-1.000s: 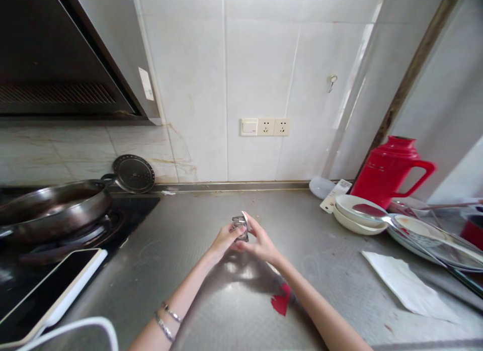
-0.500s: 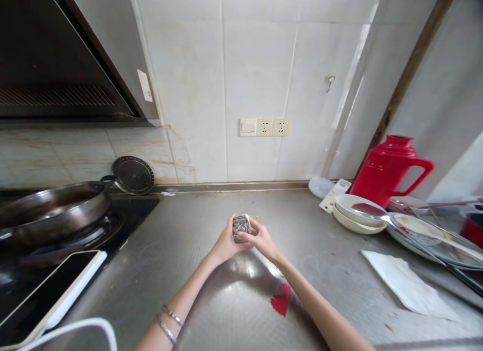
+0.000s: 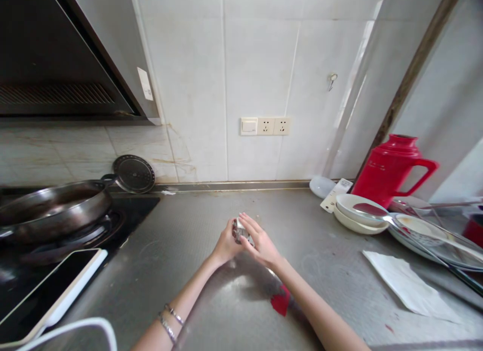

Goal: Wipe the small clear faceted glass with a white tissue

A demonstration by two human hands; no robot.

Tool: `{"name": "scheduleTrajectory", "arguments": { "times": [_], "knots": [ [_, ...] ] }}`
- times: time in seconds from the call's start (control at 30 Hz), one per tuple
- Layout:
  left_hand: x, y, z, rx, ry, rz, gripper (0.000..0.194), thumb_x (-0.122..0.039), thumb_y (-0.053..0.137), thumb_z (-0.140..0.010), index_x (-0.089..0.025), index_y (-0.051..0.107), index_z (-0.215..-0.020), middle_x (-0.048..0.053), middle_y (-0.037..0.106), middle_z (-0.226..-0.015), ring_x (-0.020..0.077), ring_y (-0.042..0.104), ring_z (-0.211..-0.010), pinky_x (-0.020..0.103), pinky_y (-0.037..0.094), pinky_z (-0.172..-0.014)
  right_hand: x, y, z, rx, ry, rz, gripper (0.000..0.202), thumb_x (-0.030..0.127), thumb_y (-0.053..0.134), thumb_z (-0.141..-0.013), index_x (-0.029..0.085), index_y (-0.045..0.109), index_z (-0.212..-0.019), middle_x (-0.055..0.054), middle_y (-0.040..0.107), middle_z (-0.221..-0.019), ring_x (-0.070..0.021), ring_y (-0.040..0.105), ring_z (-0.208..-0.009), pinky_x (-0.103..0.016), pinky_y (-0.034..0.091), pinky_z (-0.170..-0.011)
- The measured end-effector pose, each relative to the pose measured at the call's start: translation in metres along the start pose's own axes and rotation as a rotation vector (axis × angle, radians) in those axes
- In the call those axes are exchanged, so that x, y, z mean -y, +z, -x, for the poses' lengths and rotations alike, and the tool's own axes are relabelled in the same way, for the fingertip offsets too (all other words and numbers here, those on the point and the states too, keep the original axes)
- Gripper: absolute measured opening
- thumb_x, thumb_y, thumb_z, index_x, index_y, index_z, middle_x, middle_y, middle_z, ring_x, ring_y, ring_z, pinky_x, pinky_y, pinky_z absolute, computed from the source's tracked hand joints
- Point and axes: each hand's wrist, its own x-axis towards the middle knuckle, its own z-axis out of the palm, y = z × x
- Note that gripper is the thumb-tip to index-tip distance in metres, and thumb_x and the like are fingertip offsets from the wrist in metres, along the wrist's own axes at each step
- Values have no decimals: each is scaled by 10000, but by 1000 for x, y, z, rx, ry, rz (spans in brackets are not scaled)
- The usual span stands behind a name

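Note:
My left hand (image 3: 225, 243) is closed around the left side of a small silvery, crinkled foil-like block (image 3: 239, 231), held low over the steel counter in the middle of the view. Over its top and right side lie the fingers of my right hand (image 3: 260, 244), with the thumb against its front. Much of the block is hidden by the hands, and its exact kind cannot be made out. A torn red scrap (image 3: 280, 301) lies on the counter beside my right forearm.
On the left, a metal pan (image 3: 56, 207) stands on the hob, with a phone-like device (image 3: 49, 295) and white cable in front. At right are a red thermos (image 3: 390, 167), stacked bowls (image 3: 358, 223), a plate (image 3: 396, 235) with utensils, and a white napkin (image 3: 407, 285).
My right hand has shifted up and over the silvery block, its fingers straighter and covering more of it. My left hand keeps its hold in about the same place.

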Motion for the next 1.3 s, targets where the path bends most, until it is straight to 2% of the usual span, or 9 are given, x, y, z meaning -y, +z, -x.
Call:
{"name": "scheduleTrajectory", "arguments": {
  "times": [0.17,0.27,0.4,0.53,0.67,0.8,0.87,1.07,1.3],
  "knots": [
    [-12,4,7,108,49,90,822,-238,815,-553,-186,421,-1273,85,644,-1125,216,625,-950,295,490,-817,-5,-4,-3,-63,115,-55,408,384,402,-961,214,551,-1300,-115,583,-1317,-254,519,-1249,-463,420,-1050],
    [-11,4,6,97,27,105,850,-226,836,-529,-183,418,-1268,88,652,-1122,223,632,-962,303,491,-829,-7,-7,-3,-103,166,-79,397,394,386,-965,210,600,-1244,-112,641,-1236,-254,587,-1167,-448,464,-1003],
    [-8,1,3,34,-11,92,737,-287,819,-566,-183,454,-1198,63,678,-1021,206,642,-896,289,497,-787,-1,-8,-2,-109,57,-43,380,347,420,-950,218,578,-1271,-114,610,-1281,-260,557,-1210,-458,449,-1022],
    [-11,0,3,37,36,75,727,-282,797,-588,-196,457,-1225,69,659,-1097,205,635,-929,287,493,-816,4,-7,-2,-80,-93,-4,394,293,457,-930,222,544,-1308,-107,591,-1308,-251,507,-1265,-456,431,-1049],
    [-12,2,5,86,42,53,745,-277,811,-575,-176,467,-1227,77,675,-1062,211,646,-896,291,504,-785,1,-5,-4,-101,2,-7,368,319,409,-954,216,595,-1254,-113,625,-1262,-249,560,-1210,-445,464,-1016],
    [-6,4,4,55,5,88,790,-299,840,-540,-164,468,-1224,93,678,-1076,228,647,-943,303,499,-817,-4,-4,-5,-155,141,-35,400,349,337,-982,205,652,-1181,-119,679,-1171,-252,624,-1123,-445,506,-963],
    [-3,4,2,45,-28,112,768,-312,830,-554,-161,475,-1218,91,689,-1046,222,655,-914,292,503,-789,-4,-3,-3,-163,108,-21,386,343,354,-979,215,636,-1210,-116,659,-1207,-251,611,-1144,-451,500,-976],
    [-7,2,2,-8,-37,20,631,-295,774,-589,-173,538,-1161,66,702,-924,182,641,-715,259,481,-651,0,2,-2,-85,-177,55,393,257,447,-944,224,537,-1325,-99,567,-1335,-253,474,-1295,-493,423,-1069],
    [-11,2,1,11,-40,46,670,-242,774,-570,-149,524,-1185,55,704,-933,186,645,-777,252,485,-682,-1,0,-5,-140,-23,78,370,244,383,-962,207,602,-1258,-115,599,-1293,-241,542,-1233,-470,466,-1032]
  ]
}}
